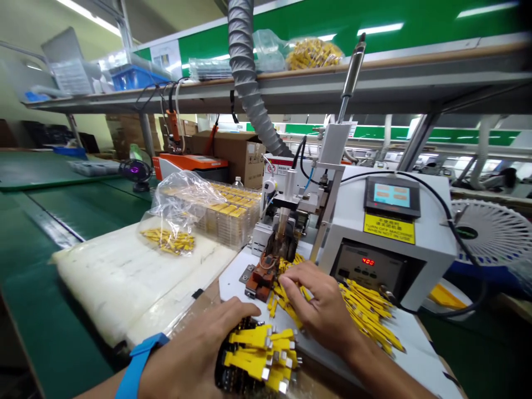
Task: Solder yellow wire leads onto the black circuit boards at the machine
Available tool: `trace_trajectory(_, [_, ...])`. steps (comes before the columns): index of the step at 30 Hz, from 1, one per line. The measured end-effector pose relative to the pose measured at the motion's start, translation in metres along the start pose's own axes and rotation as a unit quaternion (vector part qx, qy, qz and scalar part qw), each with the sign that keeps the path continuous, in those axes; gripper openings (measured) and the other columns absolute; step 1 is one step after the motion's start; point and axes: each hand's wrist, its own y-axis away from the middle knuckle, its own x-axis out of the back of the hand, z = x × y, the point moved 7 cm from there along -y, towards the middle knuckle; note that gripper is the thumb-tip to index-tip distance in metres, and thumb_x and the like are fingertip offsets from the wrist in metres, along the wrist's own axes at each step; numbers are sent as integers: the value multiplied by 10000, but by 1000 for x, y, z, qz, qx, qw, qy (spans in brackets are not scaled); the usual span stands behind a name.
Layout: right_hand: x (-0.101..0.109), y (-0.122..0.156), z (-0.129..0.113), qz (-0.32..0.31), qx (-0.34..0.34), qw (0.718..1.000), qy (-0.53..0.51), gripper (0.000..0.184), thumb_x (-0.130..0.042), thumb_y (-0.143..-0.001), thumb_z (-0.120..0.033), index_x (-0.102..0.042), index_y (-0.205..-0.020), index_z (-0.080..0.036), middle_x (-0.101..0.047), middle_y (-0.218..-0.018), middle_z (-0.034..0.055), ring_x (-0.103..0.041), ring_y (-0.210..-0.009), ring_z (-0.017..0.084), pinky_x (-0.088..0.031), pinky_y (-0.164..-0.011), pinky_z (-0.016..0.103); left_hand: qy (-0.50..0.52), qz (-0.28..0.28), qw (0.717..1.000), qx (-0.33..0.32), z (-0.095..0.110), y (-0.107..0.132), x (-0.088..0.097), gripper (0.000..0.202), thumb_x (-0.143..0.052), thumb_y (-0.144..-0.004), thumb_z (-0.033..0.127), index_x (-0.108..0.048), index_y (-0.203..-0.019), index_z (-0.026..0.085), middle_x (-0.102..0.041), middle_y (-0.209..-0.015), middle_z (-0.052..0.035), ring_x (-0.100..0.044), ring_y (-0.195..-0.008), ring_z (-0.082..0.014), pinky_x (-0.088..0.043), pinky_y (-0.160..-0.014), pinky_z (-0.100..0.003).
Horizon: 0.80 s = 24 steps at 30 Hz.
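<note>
My left hand [199, 338], with a blue wristband [141, 357], is wrapped round a bundle of yellow-taped strips [260, 354]. Silvery metal ends stick out to the right, and dark board-like parts show by the palm. My right hand [318, 302] is closed, thumb against curled fingers, beside the machine's reddish-brown fixture block [262, 279]. Loose yellow strips [286, 305] lie under and around its fingertips; whether one is pinched there is hidden. A larger pile of yellow strips [369, 313] lies right of that hand on the white base plate [332, 366].
The bench press [286, 216] stands ahead, beside a control box [415, 260] with a lit screen. Clear trays [226, 221] and a plastic bag [174, 221] of yellow pieces stand left, by a whitish padded sheet [124, 277]. A grey hose [243, 66] hangs above; a fan [490, 233] is right.
</note>
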Motion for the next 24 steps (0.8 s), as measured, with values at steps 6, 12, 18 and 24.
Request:
trace_trajectory(6, [0,0,-3,-3,11,1000,-6,171,-518,-930,-173,-658,-833,-184,-641,-772,39,-585,-720,204,-445,-687,329,6,18,1000,1,1,2,3,694,-791,-615,244,-443,-1214,286,-590,-1099,-15,-562,-955,-228,-452,-867,-294])
trace_trajectory(12, [-3,4,-1,-15,26,1000,7,137,-530,-941,-184,-639,-859,-201,-644,-812,38,-592,-737,202,-462,-685,322,28,66,997,22,-7,9,12,717,-800,-603,276,-448,-1226,261,-591,-1133,-44,-582,-980,-244,-477,-880,-313])
trace_trajectory(18, [-1,11,-2,-8,72,996,43,83,-562,-926,-247,-640,-899,-239,-652,-859,58,-631,-794,231,-508,-657,340,52,172,982,61,-16,46,49,714,-758,-595,233,-431,-1230,230,-625,-1040,-36,-639,-853,-212,-529,-787,-275])
trace_trajectory(24, [-30,34,-1,-22,149,988,32,189,-578,-858,-317,-669,-1013,-377,-691,-873,97,-671,-786,310,-558,-635,470,-41,374,899,223,-24,155,121,709,-765,-661,264,-380,-1255,227,-619,-1046,-25,-654,-853,-212,-539,-785,-291])
